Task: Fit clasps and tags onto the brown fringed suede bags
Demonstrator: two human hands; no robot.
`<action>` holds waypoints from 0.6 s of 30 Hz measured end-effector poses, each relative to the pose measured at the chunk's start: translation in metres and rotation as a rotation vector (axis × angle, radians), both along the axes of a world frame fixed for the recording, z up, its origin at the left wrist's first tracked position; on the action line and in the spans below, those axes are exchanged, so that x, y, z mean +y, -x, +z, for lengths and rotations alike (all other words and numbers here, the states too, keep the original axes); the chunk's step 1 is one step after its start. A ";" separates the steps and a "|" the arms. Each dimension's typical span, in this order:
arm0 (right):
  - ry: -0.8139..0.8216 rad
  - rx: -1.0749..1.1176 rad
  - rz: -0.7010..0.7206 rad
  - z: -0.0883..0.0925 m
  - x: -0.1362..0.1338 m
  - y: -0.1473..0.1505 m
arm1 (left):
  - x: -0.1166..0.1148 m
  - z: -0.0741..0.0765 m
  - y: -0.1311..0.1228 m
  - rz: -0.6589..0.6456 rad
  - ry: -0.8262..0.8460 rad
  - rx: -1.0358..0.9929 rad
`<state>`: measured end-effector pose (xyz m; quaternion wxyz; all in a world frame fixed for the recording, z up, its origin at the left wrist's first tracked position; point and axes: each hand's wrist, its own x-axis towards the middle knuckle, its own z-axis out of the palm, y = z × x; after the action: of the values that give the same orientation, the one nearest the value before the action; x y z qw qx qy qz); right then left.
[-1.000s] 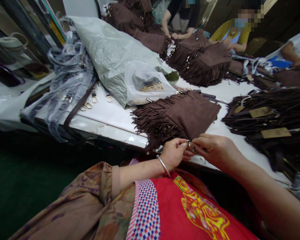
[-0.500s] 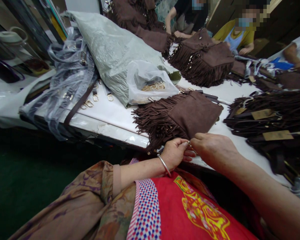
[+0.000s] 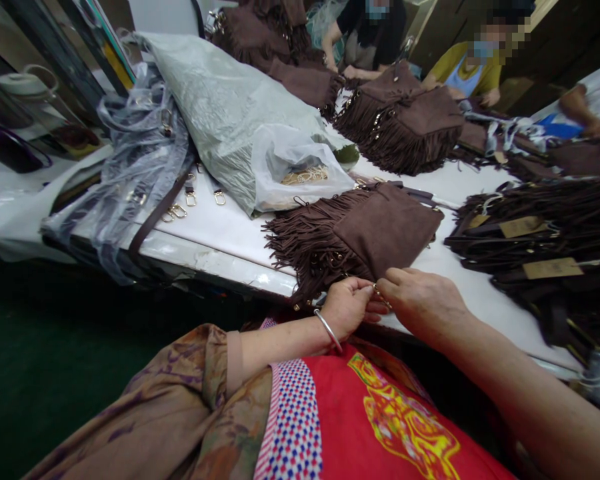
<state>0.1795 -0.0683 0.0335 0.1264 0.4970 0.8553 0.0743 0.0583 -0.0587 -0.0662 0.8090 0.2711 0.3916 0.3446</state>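
Observation:
My left hand (image 3: pixel 347 308), with a silver bangle at its wrist, pinches a small gold-coloured metal piece (image 3: pixel 375 289) at the table's front edge. From the other side my right hand (image 3: pixel 420 300) has its thumb and fingers closed on the same piece. Its exact kind is too small to tell, and the fingers hide most of it. Right behind both hands lies a brown fringed suede bag (image 3: pixel 380 230), flap to the right and fringe spread to the left. Gold fittings show among the lower strands of fringe.
A grey plastic sack (image 3: pixel 225 113) and a white bag (image 3: pixel 265 177) of gold hardware lie behind. Loose gold clasps (image 3: pixel 179 211) and plastic-wrapped straps (image 3: pixel 145 147) are at left. Tagged bags (image 3: pixel 540 247) are piled at right. Co-workers sit across the table (image 3: pixel 225 233).
Both hands stay together on the gold metal piece, with barely any movement. The whole scene has shifted slightly as the head moved.

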 end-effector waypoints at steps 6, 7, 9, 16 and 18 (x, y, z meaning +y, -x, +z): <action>-0.058 0.033 -0.025 -0.003 -0.009 -0.009 | 0.000 0.002 0.001 -0.010 -0.062 0.103; -0.070 0.040 -0.032 -0.002 -0.012 -0.012 | 0.000 0.004 0.003 -0.009 -0.079 0.124; -0.083 0.066 -0.052 0.000 -0.018 -0.020 | 0.000 0.008 0.008 0.003 -0.113 0.173; 0.064 0.815 -0.415 -0.008 -0.046 -0.033 | -0.001 0.021 0.030 0.070 -0.277 0.304; 0.238 1.058 -0.616 -0.018 -0.053 -0.024 | -0.002 0.019 0.035 0.057 -0.314 0.310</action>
<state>0.2039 -0.1218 0.0152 -0.2443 0.6728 0.6220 -0.3175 0.0232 -0.0607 -0.0474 0.6769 0.4323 0.4603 0.3782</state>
